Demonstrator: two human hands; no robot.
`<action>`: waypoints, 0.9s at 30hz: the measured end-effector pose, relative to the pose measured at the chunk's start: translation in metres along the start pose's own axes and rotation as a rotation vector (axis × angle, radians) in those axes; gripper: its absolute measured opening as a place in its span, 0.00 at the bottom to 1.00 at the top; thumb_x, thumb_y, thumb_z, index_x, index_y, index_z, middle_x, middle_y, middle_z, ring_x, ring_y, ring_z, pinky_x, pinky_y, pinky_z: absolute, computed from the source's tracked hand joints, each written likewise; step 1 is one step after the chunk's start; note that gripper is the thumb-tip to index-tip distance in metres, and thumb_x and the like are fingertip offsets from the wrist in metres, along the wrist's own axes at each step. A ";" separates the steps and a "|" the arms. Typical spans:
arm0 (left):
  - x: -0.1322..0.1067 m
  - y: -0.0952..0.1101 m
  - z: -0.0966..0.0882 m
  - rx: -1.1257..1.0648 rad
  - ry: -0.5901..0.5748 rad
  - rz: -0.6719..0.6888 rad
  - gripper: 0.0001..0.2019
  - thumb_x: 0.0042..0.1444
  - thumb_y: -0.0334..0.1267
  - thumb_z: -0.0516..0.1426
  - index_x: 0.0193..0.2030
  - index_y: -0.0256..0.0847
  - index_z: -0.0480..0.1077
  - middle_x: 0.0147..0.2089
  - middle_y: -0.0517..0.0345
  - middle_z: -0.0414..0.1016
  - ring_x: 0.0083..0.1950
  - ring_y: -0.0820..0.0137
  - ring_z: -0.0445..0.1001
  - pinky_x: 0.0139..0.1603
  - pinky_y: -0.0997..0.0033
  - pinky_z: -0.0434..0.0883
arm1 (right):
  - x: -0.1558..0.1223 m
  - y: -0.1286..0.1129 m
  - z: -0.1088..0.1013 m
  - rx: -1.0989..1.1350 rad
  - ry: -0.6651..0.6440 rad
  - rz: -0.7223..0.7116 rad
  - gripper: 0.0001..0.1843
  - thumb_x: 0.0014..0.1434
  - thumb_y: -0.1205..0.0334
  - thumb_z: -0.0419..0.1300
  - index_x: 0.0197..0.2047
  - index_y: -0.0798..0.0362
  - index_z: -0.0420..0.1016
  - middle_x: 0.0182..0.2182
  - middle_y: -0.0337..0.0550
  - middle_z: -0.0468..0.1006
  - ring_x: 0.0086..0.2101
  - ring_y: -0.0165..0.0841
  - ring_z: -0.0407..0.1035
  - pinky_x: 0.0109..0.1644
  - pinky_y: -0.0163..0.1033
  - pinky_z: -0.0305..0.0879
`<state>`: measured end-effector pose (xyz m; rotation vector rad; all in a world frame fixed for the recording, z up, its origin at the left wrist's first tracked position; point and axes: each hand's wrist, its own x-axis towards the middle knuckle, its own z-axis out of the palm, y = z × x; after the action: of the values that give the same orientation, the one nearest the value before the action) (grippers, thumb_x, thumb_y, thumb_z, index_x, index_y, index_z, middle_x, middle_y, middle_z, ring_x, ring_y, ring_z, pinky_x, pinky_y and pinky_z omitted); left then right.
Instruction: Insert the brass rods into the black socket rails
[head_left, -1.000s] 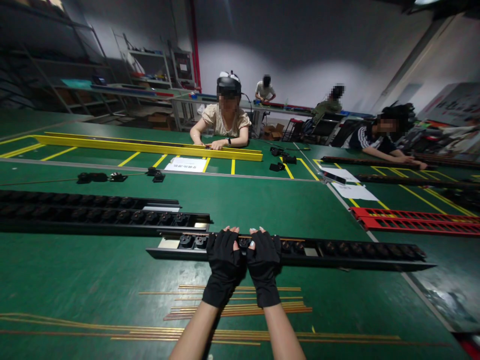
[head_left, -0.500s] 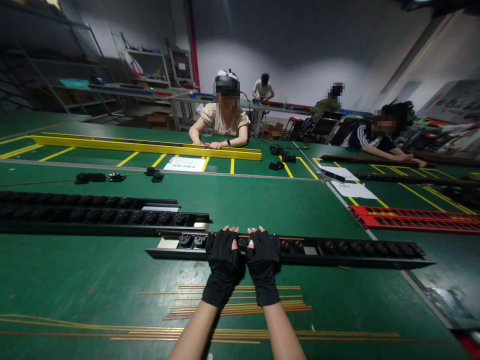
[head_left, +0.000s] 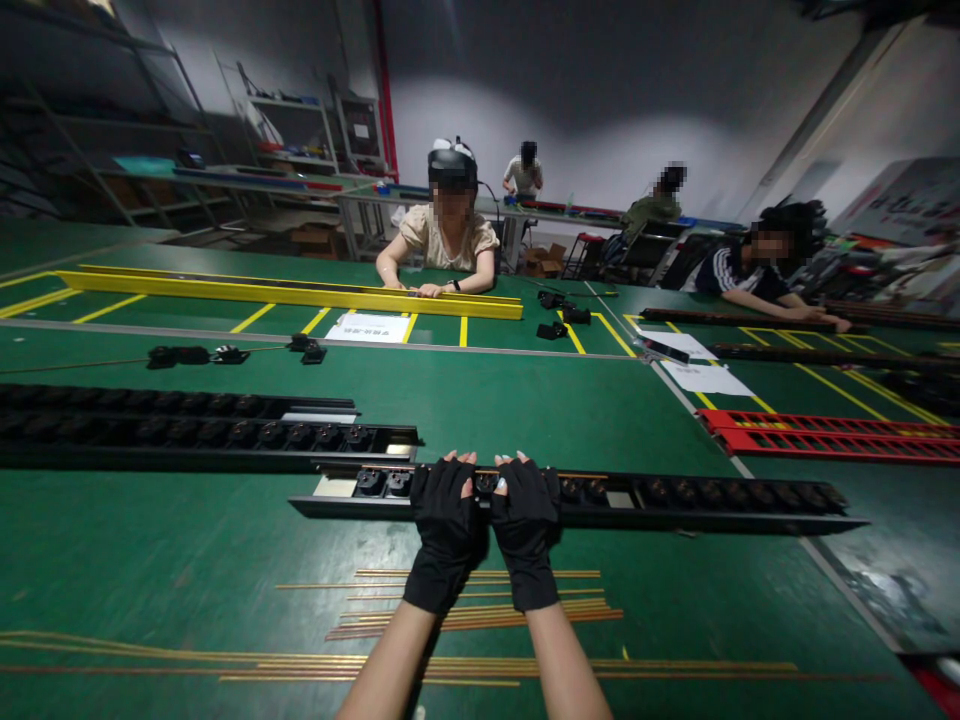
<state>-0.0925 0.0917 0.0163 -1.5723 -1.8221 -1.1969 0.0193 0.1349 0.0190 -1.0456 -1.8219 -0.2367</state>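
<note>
A long black rail with a row of sockets [head_left: 675,497] lies across the green table in front of me. My left hand [head_left: 448,525] and my right hand [head_left: 527,522], both in black fingerless gloves, rest side by side on its middle. The fingers of each curl over the rail's far edge, where a thin copper strip runs. Several loose copper strips [head_left: 480,610] lie on the table under my wrists.
Two more black socket rails [head_left: 210,435] lie to the left. A yellow rail [head_left: 300,292] sits in front of a person with a headset opposite. Red rails [head_left: 832,437] and papers [head_left: 705,380] lie on the right, where another person leans. Shelves stand at the back.
</note>
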 end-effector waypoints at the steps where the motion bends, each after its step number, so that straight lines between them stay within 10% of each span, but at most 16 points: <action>1: 0.000 0.000 0.000 0.001 0.001 0.004 0.18 0.63 0.29 0.48 0.54 0.40 0.73 0.53 0.50 0.80 0.59 0.62 0.73 0.67 0.55 0.56 | 0.000 0.000 0.000 0.001 0.006 -0.004 0.19 0.67 0.63 0.47 0.48 0.51 0.80 0.44 0.43 0.84 0.52 0.35 0.73 0.68 0.47 0.49; 27: 0.000 0.002 -0.001 -0.010 -0.002 -0.025 0.18 0.64 0.29 0.47 0.54 0.40 0.73 0.52 0.51 0.80 0.59 0.61 0.73 0.65 0.55 0.57 | 0.000 0.000 0.001 -0.017 -0.007 0.002 0.19 0.67 0.64 0.47 0.47 0.51 0.80 0.44 0.44 0.84 0.52 0.36 0.73 0.67 0.47 0.50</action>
<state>-0.0909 0.0915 0.0175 -1.5610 -1.8448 -1.2183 0.0186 0.1354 0.0188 -1.0611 -1.8285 -0.2482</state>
